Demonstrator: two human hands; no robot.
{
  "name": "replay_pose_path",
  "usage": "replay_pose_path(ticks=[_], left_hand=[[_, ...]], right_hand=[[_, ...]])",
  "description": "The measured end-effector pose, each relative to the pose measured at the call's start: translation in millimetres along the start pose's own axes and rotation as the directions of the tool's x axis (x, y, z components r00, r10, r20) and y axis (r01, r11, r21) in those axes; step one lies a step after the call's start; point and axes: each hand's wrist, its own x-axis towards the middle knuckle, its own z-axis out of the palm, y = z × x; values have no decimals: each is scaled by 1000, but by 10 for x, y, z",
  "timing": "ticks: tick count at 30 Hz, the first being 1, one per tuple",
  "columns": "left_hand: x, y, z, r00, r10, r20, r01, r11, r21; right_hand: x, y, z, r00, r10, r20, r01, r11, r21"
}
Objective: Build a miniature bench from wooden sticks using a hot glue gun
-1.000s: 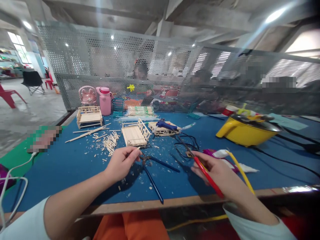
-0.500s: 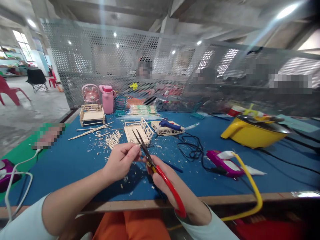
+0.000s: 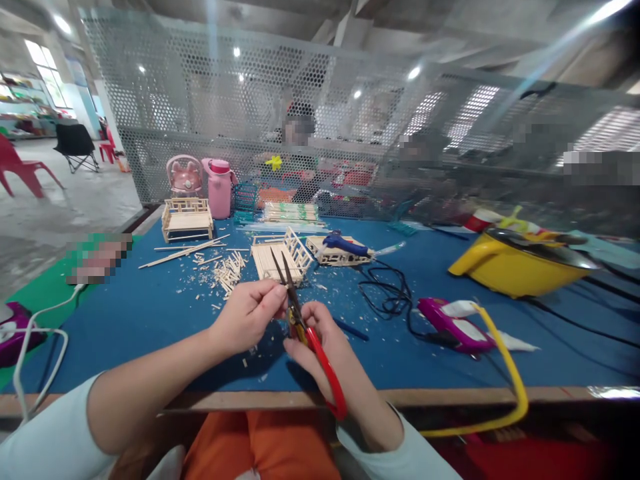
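Observation:
My right hand (image 3: 320, 343) grips a pair of red-handled scissors (image 3: 320, 360), whose dark blades stand apart and point up and away from me. Beside the blades, my left hand (image 3: 253, 313) is closed in a pinch. At its fingertips a small pale bit shows, like the end of a wooden stick, mostly hidden by the fingers. Just beyond the hands sits a small wooden-stick model (image 3: 277, 260) with a railing on its right side. Short cut sticks (image 3: 227, 272) lie heaped to its left, near several longer sticks (image 3: 185, 251).
A second stick model (image 3: 187, 220) stands at the back left by a pink bottle (image 3: 219, 190). A blue glue gun (image 3: 345, 247) rests on another stick piece (image 3: 330, 259). To the right are a purple-and-white device (image 3: 455, 325), a yellow pan (image 3: 520, 263) and black cables.
The scissors have shifted slightly left, and my right-hand fingers have loosened outward around the handles. My left hand keeps its pinch. The whole view has turned a little.

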Motion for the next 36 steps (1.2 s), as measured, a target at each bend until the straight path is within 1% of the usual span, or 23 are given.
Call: replay_pose_path(ticks=[2,4,5,9,13,19,23,25,27,30,33,36], left_hand=[[-7,-3,-6,999,36,-7,-36,997,67],[-16,11,-10,997,77,-16,-74,988,137],[-20,22,-11,995,101,-21,-96,980,173],[-24,64,-6,981,193,-23,-178,941,286],[-18,78,-7,971,238,0,-226,925,306],[-21,92,-21,968,250,19,-242,915,324],[-27,75,-24,975,222,18,-215,920,327],[-25,56,-25,982,189,12,-185,939,291],[-22,39,-26,986,166,11,-164,956,243],[-20,31,-27,985,170,31,-172,965,197],[-22,35,-27,980,196,20,-196,955,221],[-23,38,-32,975,220,-36,-200,937,287]], right_hand=[[-9,-30,1,1000,25,-6,-26,993,-117],[-26,-56,-14,999,14,33,-7,977,-214],[-37,-61,-25,999,-3,54,15,972,-235],[-63,-33,-54,990,-45,134,75,971,-225],[-54,-12,-51,989,-76,127,102,970,-219],[-43,-14,-6,992,-123,34,127,970,-205],[-44,-6,38,996,-87,-14,82,974,-209],[-45,-22,49,998,-65,-5,63,979,-192],[-48,-49,49,997,-70,24,73,986,-148],[-59,-76,34,994,-97,53,102,990,-93],[-69,-61,4,994,-86,63,91,991,-98],[-70,-23,-30,994,-74,79,82,992,-92]])
